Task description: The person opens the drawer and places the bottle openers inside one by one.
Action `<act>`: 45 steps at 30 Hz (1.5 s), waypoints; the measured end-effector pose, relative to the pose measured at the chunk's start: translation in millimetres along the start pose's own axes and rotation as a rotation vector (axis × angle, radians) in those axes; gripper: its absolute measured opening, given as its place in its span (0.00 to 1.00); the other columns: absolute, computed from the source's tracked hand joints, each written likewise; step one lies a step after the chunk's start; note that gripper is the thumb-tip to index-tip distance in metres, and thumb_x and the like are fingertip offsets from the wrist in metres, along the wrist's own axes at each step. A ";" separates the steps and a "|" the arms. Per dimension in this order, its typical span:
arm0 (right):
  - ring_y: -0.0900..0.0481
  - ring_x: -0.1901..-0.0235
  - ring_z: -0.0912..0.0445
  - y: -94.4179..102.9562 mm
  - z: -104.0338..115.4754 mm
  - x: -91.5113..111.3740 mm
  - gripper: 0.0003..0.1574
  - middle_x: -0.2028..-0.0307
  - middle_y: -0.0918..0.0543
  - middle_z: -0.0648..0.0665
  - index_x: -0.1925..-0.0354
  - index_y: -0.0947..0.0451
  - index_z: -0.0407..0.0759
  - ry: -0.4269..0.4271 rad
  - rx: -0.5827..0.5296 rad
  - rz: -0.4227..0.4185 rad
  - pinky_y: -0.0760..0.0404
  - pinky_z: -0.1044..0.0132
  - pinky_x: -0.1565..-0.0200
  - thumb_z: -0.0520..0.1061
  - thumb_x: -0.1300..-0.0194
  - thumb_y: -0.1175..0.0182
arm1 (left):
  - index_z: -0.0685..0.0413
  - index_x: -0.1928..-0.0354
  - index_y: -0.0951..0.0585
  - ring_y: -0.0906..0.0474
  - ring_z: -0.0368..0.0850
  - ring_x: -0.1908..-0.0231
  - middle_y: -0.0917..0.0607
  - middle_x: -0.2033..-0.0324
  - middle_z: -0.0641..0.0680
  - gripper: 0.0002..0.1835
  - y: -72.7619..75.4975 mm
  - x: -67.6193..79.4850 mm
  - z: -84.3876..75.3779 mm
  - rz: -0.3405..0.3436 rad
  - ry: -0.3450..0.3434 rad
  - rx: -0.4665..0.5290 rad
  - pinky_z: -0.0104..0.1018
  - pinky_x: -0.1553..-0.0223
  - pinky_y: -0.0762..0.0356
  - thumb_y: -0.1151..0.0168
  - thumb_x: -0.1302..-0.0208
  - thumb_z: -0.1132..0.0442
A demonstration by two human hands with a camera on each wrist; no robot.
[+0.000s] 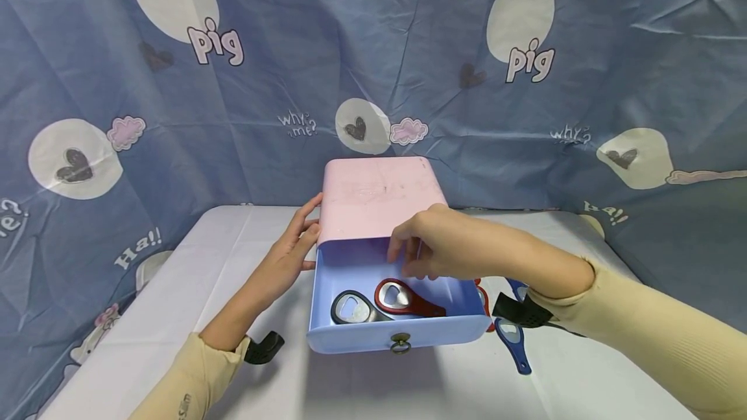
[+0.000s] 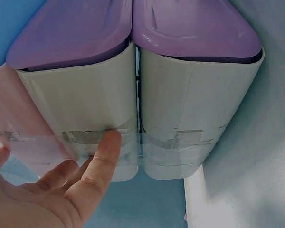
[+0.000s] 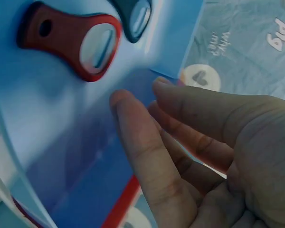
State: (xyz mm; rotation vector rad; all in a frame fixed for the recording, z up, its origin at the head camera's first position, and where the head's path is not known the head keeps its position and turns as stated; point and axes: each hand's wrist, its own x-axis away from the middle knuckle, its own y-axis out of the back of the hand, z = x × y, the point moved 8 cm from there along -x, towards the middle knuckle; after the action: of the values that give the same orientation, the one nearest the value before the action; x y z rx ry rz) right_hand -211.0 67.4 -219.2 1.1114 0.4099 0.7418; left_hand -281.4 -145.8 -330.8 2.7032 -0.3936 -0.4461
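A pink box [image 1: 376,196] sits at the middle of the table with its light blue drawer [image 1: 350,337] pulled out. Inside the drawer lie a red bottle opener [image 1: 426,306] and a black bottle opener [image 1: 353,308], side by side near the front wall. My left hand [image 1: 283,258] rests against the box's left side with its fingers extended. Above the drawer, my right hand [image 1: 434,245] has loosely bent fingers. The right wrist view shows nothing between its thumb and fingers [image 3: 142,137], apart from the red bottle opener [image 3: 57,35].
More bottle openers lie on the white table [image 1: 245,381] right of the drawer, including a blue one [image 1: 513,345] and a partly hidden red one [image 1: 483,300]. Cream containers [image 2: 85,104] with purple lids [image 2: 194,28] show in the left wrist view. Patterned blue cloth [image 1: 262,167] hangs behind.
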 end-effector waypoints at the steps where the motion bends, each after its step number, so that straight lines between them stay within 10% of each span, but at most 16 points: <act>1: 0.17 0.75 0.66 2.2 2.1 2.2 0.08 0.69 0.13 0.53 0.54 0.11 0.42 0.017 -0.002 -0.015 0.16 0.68 0.67 0.36 0.31 0.30 | 0.16 0.15 0.50 0.31 0.69 0.24 0.35 0.22 0.64 0.31 -0.1 0.0 -0.2 0.001 -0.001 0.000 0.63 0.43 0.14 0.59 0.12 0.45; 18: 0.19 0.68 0.73 7.6 46.0 56.6 0.06 0.65 0.14 0.64 0.53 0.12 0.57 0.211 -0.016 -0.186 0.16 0.74 0.68 0.46 0.27 0.28 | 0.15 0.15 0.50 0.32 0.70 0.24 0.35 0.21 0.64 0.31 0.0 -1.7 -1.7 0.000 -0.012 -0.006 0.66 0.42 0.16 0.59 0.12 0.44; 33: 0.23 0.66 0.79 -59.0 52.5 96.8 0.15 0.62 0.15 0.64 0.42 0.17 0.60 0.401 0.105 -0.282 0.27 0.89 0.64 0.52 0.24 0.31 | 0.17 0.15 0.50 0.31 0.70 0.24 0.35 0.22 0.64 0.30 -1.3 -1.2 -2.9 -0.001 -0.005 -0.003 0.66 0.42 0.16 0.60 0.12 0.45; 45: 0.42 0.75 0.76 -91.7 48.4 102.1 0.29 0.69 0.23 0.63 0.35 0.15 0.53 0.352 0.532 -0.449 0.52 0.84 0.76 0.60 0.30 0.27 | 0.17 0.14 0.51 0.32 0.71 0.24 0.35 0.22 0.65 0.31 -0.4 1.6 -1.2 -0.001 -0.001 -0.003 0.65 0.42 0.15 0.59 0.12 0.44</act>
State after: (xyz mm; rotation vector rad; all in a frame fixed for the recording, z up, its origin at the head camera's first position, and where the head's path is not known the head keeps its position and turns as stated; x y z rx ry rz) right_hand -78.9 86.5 -277.1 1.3164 1.1651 0.4308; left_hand -279.4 -145.7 -330.3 2.7001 -0.3911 -0.4484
